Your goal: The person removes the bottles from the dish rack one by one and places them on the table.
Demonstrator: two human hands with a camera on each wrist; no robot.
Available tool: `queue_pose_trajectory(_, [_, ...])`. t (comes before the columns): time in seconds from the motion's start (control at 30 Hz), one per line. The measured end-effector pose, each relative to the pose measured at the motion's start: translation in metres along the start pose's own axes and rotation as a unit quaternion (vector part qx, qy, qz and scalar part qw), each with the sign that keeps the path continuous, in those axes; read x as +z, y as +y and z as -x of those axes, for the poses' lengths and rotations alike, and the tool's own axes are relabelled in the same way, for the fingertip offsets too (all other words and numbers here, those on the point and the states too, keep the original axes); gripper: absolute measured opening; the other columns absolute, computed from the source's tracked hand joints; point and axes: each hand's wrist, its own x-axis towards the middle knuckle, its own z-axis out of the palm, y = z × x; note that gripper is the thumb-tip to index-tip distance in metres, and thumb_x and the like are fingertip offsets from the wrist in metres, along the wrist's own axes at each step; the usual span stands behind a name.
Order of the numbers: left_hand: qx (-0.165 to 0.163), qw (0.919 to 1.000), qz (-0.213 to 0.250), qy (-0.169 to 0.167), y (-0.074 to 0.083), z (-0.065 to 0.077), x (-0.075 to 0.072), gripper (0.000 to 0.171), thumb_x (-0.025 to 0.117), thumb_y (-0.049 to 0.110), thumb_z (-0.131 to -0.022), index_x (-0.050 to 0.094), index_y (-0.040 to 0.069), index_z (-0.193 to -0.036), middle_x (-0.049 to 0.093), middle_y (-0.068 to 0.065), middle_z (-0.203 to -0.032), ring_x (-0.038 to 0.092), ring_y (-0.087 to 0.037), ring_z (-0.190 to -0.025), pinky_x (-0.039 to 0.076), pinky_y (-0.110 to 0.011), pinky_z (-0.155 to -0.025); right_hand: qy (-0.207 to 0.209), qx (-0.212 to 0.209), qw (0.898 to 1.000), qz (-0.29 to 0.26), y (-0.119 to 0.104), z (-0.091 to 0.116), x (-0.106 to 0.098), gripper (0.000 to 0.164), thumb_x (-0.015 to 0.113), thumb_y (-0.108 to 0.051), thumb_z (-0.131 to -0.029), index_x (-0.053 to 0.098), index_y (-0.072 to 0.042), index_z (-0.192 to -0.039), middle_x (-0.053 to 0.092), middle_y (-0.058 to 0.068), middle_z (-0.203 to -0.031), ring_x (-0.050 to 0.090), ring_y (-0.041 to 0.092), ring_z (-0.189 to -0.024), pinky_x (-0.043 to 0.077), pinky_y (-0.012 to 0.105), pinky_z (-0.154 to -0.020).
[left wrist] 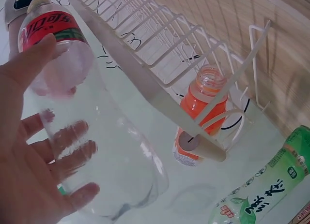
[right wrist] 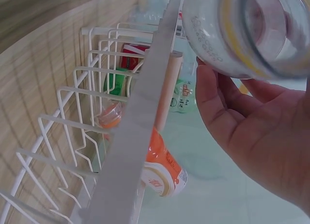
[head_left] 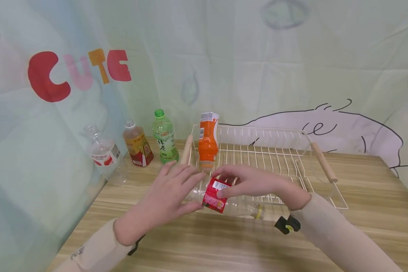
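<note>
A clear plastic bottle (head_left: 238,207) with a red label and a yellow neck ring lies sideways between my hands, above the front of the white wire rack (head_left: 275,202). My left hand (head_left: 163,190) holds its base end; in the left wrist view the thumb is in front and the spread fingers (left wrist: 72,137) show through the clear plastic. Around the label, my right hand (head_left: 249,183) grips with curled fingers, its thumb across the red print. The right wrist view looks at the bottle's neck end (right wrist: 232,35). An orange-wrapped bottle (head_left: 208,139) stands upside down in the rack's left end.
Left of the rack stand a green tea bottle (head_left: 164,139), a bottle with a yellow and red label (head_left: 138,145) and a clear bottle (head_left: 107,158). Wooden handles (head_left: 323,162) rise at the rack's ends. A printed curtain (head_left: 241,56) hangs behind the wooden table (head_left: 244,249).
</note>
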Motion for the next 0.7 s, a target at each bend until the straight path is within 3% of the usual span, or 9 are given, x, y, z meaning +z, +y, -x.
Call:
queue_pose_trajectory(0.47, [-0.009,0.9989,0.026,-0.038,-0.0027,0.0036,0.0015,0.067,0.084,0.044,-0.069,0.060,0.015,-0.124,0.062,-0.001,-0.117,0.055,-0.021,-0.111,0.040,-0.052,-0.098,-0.009,-0.005,1.000,0.022,-0.0070,-0.0020,0.0021,0.049,0.065,-0.029,-0.090,0.053,-0.009,-0.133,0.063,-0.001,-0.114,0.059,0.015,-0.098,0.052,0.032,-0.083])
queue_pose_trajectory(0.7, [-0.015,0.9988,0.030,-0.037,-0.0035,0.0081,0.0021,0.068,0.084,0.042,-0.070,0.059,0.014,-0.126,0.063,-0.001,-0.118,0.055,-0.022,-0.112,0.040,-0.051,-0.097,-0.008,-0.017,1.000,0.017,-0.0085,-0.0051,0.0021,0.044,0.064,-0.027,-0.091,0.056,-0.009,-0.130,0.062,0.001,-0.118,0.059,0.015,-0.098,0.052,0.033,-0.082])
